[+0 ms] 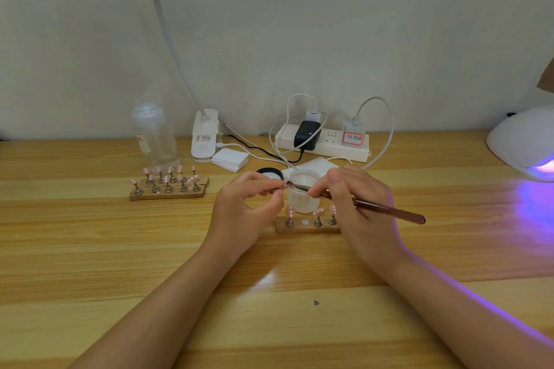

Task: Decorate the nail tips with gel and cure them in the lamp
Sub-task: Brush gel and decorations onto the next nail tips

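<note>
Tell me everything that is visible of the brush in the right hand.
The brush is thin, with a glossy dark brown handle that looks like wood and a narrow metal-looking front part. It lies nearly level, its tip at the nail tip that the left hand pinches. The right hand holds it like a pen.

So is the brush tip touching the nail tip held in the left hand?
Touching: in the head view the brush tip lies against the nail tip pinched by the left hand, no gap visible; right hand grips the brush.
</note>
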`<state>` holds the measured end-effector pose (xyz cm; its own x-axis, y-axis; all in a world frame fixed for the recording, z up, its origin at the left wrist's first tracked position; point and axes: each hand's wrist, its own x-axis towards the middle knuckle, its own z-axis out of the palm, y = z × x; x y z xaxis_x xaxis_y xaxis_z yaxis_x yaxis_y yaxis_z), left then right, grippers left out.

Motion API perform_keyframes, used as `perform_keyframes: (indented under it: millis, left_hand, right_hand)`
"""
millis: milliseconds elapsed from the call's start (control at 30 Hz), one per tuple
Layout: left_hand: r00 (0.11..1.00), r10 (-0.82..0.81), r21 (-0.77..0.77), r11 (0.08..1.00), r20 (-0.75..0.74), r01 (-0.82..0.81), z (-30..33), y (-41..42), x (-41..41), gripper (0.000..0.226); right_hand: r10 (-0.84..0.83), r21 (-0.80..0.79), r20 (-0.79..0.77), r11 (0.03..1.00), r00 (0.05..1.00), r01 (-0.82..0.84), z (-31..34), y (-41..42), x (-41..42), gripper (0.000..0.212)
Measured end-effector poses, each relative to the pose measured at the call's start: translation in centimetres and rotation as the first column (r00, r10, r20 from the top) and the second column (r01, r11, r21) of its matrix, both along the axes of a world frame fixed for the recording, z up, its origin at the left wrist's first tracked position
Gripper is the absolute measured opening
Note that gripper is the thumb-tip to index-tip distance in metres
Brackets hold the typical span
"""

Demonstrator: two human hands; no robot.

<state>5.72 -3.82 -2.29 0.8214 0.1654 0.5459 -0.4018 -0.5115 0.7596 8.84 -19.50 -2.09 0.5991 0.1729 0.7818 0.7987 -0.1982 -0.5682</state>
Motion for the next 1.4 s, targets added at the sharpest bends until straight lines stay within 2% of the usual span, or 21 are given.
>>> perform_keyframes:
  millis: [200, 400, 833, 1200, 1400]
  left_hand:
    - [1.000, -0.011, 0.007, 1.000, -0.013, 0.011, 0.03, 0.02, -0.01, 0.021]
    - [1.000, -0.025, -0.021, 0.999, 0.016, 0.026, -0.15, 0.20, 0.15, 0.024]
    - [1.000, -0.028, -0.082, 0.996, -0.010, 0.027, -0.20, 0.37, 0.21, 0.022]
    - [1.000, -0.030, -0.094, 0.995, 0.001, 0.030, -0.50, 0.58, 0.49, 0.022]
    - [0.999, -0.033, -0.100, 0.994, 0.000, 0.033, -0.46, 0.55, 0.44, 0.024]
  right_hand:
    - [0.011, 0.043, -0.058, 0.999, 0.998, -0.009, -0.19, -0.38, 0.18, 0.047]
    - [0.027, 0.166, -0.121, 0.986, 0.992, -0.007, -0.18, -0.32, 0.05, 0.042]
    - [-0.010, 0.057, -0.034, 0.998, 0.999, 0.011, -0.54, 0.08, -0.36, 0.043]
    - [0.048, 0.055, 0.016, 0.997, 0.999, -0.049, -0.81, 0.37, -0.70, 0.041]
    - [0.020, 0.115, -0.022, 0.993, 1.000, -0.018, -0.85, 0.16, -0.54, 0.042]
